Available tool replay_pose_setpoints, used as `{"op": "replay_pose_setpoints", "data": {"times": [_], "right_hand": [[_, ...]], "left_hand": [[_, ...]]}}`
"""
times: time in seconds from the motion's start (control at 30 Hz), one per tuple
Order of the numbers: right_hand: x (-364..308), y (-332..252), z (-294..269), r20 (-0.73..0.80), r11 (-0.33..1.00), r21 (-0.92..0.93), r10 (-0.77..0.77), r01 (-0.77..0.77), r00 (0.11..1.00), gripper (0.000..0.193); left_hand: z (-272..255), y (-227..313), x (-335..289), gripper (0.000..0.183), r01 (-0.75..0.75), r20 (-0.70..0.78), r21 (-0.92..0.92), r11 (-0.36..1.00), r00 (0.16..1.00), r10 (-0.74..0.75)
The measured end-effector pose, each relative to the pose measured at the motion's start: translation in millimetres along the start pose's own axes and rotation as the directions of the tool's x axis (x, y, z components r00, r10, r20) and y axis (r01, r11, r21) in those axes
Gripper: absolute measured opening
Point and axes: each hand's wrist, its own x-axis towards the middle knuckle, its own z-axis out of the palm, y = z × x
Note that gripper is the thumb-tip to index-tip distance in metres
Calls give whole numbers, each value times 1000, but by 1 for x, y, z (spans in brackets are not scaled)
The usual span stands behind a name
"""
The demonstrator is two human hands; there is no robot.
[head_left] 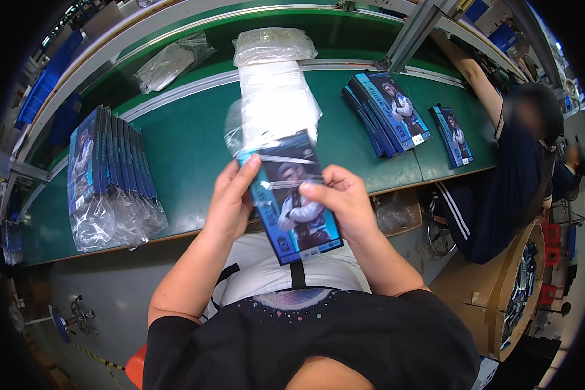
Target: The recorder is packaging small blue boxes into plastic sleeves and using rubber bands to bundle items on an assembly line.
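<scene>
Both my hands grip a dark blue printed box [300,214] in front of my waist, tilted with its picture side up. My left hand [234,198] holds its left edge, thumb on the upper left corner. My right hand [346,201] clasps the right edge, its thumb lying across the front. Clear plastic with shiny creases shows over the upper part of the box; how far down it reaches I cannot tell. A pile of clear plastic bags [276,97] lies just beyond the box on the green table [195,136].
Several bagged boxes [114,159] lean in a row at the left. Unbagged boxes [396,114] and a smaller pile [453,138] lie right. Bag bundles [274,47] [172,64] rest behind. A person [507,182] reaches over the table's right end; a cardboard carton [468,296] stands below.
</scene>
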Motion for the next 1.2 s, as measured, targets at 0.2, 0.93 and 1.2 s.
{"op": "replay_pose_setpoints", "data": {"times": [0.2, 0.93, 1.2], "right_hand": [[-4, -3, 0, 76, 958, -286, 48, -24, 996, 20], [-21, -28, 57, 754, 275, -421, -423, 864, 502, 31], [4, -40, 12, 224, 226, -746, -800, 626, 556, 21]], "left_hand": [[-6, 13, 8, 33, 174, 148, -218, 960, 978, -144], [-3, 4, -29, 35, 595, 555, -364, 717, 756, -347], [-34, 31, -28, 56, 346, 289, -190, 919, 914, -284]]}}
